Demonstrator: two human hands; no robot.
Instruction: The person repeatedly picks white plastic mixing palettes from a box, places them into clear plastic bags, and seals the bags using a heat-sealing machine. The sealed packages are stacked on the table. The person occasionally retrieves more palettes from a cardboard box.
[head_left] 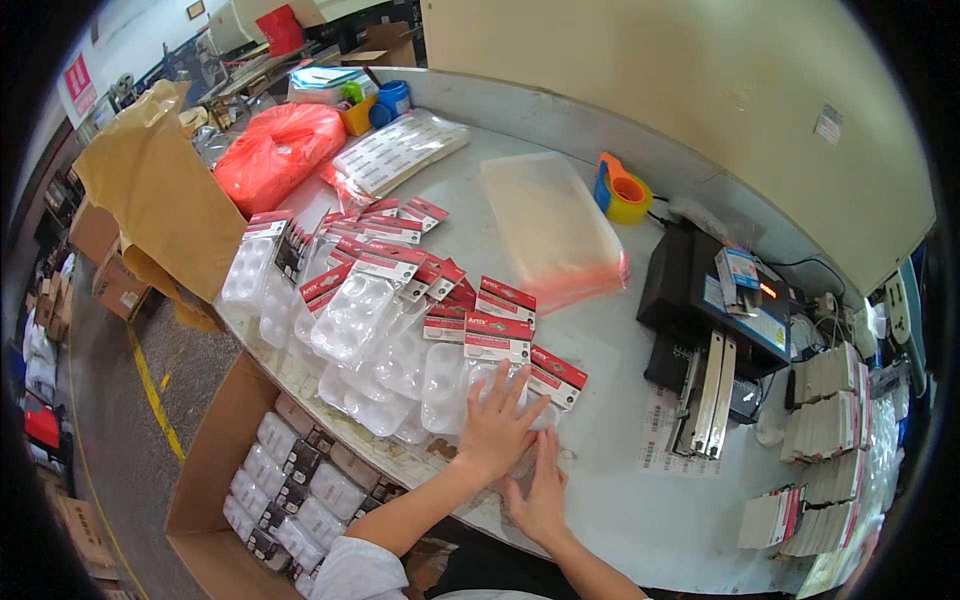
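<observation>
My left hand (496,424) lies with its fingers spread over a white plastic paint palette (481,374) packed with a red and white header card. Close beside it, my right hand (540,498) has its fingers stretched out and its thumb apart, by the lower corner of the packs. Something clear shows between that thumb and fingers, but I cannot make out its edges. To the left spreads a heap of similar palette packs (352,312), overlapping one another up to the table's front edge.
An open carton (205,470) below the table holds several palette packs. Clear bags (553,222) lie mid-table, near a tape dispenser (622,192). A black machine (690,280) stands right, beside stacked cards (825,425). A red plastic bag (278,155) sits at the back left.
</observation>
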